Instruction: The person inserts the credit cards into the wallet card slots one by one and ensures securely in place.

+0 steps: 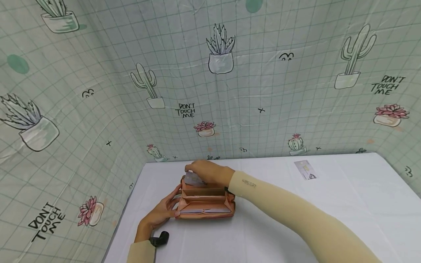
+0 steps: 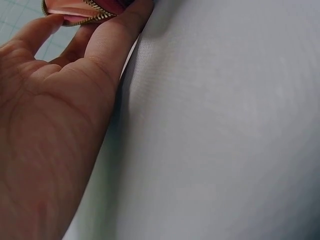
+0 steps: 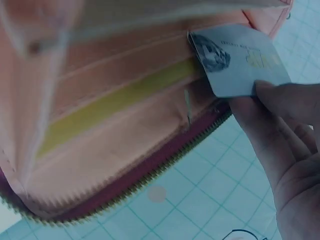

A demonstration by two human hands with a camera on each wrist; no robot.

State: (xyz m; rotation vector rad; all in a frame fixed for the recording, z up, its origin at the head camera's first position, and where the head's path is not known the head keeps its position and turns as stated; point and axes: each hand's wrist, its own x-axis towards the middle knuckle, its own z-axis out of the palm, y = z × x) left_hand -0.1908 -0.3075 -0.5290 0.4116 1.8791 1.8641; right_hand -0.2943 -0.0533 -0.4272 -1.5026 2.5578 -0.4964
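An unzipped pink wallet [image 1: 205,216] with a brass zipper stands open on the white table, its inner compartments facing up. My left hand [image 1: 161,212] grips its left end, thumb at the front corner and fingers along the side. At the far side, my right hand [image 1: 210,172] pinches a silver-grey VIP card [image 1: 194,179] between thumb and fingers. In the right wrist view the card [image 3: 240,60] overlaps the slots of the wallet's inner wall [image 3: 115,135]; how deep its edge sits I cannot tell. A yellow strip [image 3: 120,102] shows in one slot.
Another silver VIP card [image 1: 306,170] lies flat on the table at the back right. A cloth [image 1: 243,87] with a grid and cactus prints hangs behind and at the sides. Cards or papers [image 1: 205,210] show in the wallet's front slots. A black device [image 1: 160,239] sits on the left wrist.
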